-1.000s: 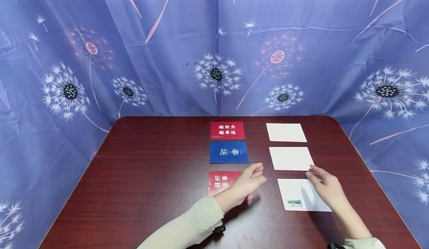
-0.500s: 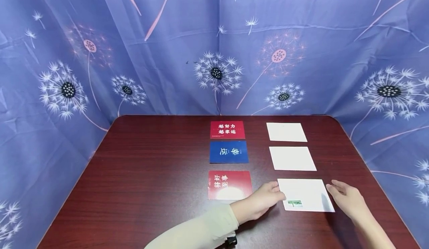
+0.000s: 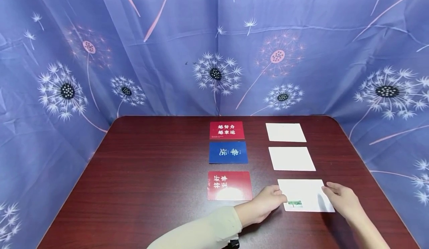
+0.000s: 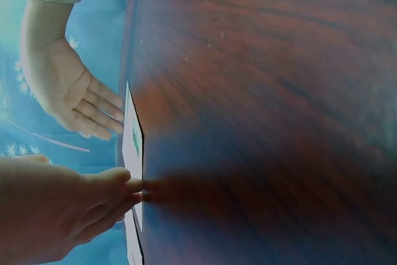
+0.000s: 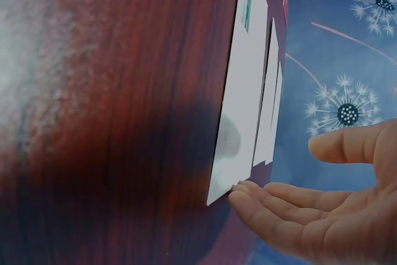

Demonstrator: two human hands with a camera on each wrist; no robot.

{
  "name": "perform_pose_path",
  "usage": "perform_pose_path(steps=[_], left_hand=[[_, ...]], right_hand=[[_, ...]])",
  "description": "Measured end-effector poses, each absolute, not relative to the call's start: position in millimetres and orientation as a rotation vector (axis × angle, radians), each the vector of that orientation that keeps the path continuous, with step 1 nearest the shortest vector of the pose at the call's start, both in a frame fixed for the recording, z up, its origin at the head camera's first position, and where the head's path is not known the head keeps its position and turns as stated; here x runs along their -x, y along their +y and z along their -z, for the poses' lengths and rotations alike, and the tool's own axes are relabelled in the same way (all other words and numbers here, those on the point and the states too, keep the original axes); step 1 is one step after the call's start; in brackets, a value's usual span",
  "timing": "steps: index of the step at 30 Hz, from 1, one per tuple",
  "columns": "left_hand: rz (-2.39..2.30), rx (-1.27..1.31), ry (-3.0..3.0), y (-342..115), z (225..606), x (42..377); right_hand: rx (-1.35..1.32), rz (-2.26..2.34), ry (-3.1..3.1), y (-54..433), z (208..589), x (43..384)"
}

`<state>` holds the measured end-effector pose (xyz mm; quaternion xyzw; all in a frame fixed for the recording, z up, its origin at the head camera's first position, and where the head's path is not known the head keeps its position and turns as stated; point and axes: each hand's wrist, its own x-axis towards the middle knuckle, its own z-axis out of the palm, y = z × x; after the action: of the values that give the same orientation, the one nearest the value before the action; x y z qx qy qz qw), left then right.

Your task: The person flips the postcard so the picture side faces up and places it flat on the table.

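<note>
The nearest white card, with a small green picture at its lower left corner, lies flat on the table. My left hand is at its left edge, the thumb overlapping that edge and the fingertips right beside it. At the opposite short edge is my right hand. The right wrist view shows the right hand with fingers extended, fingertips touching the card's edge and thumb well apart. In the left wrist view, the left hand has its fingertips down by the card near the tabletop.
Two more white cards, a middle one and a far one, lie behind. Left of them, a red card, a blue card and a light-glared red card form a column. A curtain surrounds the dark wooden table.
My left hand has moved right, from over the near red card to the white card's left edge. The right hand went from above that white card to its right edge.
</note>
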<state>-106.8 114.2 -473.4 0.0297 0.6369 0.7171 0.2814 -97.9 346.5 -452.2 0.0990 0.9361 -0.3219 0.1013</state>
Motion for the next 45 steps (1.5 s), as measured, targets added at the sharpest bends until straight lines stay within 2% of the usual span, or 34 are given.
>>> perform_pose_path(steps=[10,25,45], left_hand=[[-2.029,0.034,1.669,113,476,109],[-2.082,0.197,1.621,117,481,108],[-2.237,0.126,1.587,115,463,114]], right_hand=[[-0.382,1.139,2.611,349,451,102],[-0.376,1.22,2.618,357,453,99],[-0.398,1.315,2.614,357,440,104]])
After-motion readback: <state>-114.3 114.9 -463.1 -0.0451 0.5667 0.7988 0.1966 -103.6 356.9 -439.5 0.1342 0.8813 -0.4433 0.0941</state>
